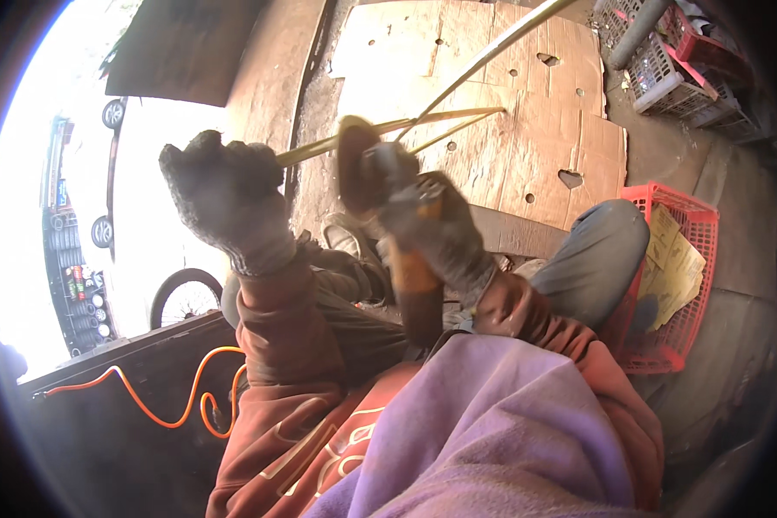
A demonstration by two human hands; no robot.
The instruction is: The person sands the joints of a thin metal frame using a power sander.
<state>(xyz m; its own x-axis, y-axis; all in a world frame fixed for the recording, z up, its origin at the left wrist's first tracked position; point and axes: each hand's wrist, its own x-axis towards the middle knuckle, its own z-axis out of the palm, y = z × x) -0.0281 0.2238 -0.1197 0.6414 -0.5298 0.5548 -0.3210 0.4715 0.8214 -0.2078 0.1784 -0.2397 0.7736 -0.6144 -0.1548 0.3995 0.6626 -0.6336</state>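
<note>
My left hand (pixel 229 198), in a dark work glove, is closed around the left end of a thin brass-coloured metal bar (pixel 311 150). My right hand (pixel 445 229), gloved too, grips an angle grinder (pixel 416 272) with an orange and dark body. The grinder's round disc (pixel 356 164) stands close to the bar, between my hands; whether it touches the metal I cannot tell. From the bar, a second long strip (pixel 492 53) slants up to the top right edge, and a shorter piece (pixel 457 133) meets the bar's far end. Hands and grinder are slightly blurred.
A flattened cardboard sheet (pixel 527 155) with holes covers the ground ahead. On the right stands a red plastic crate (pixel 678 203) holding yellowish paper (pixel 678 272). Grey crates (pixel 665 73) are at the far right. An orange coiled cord (pixel 168 423) crosses a dark panel at left, near a wheel (pixel 186 300).
</note>
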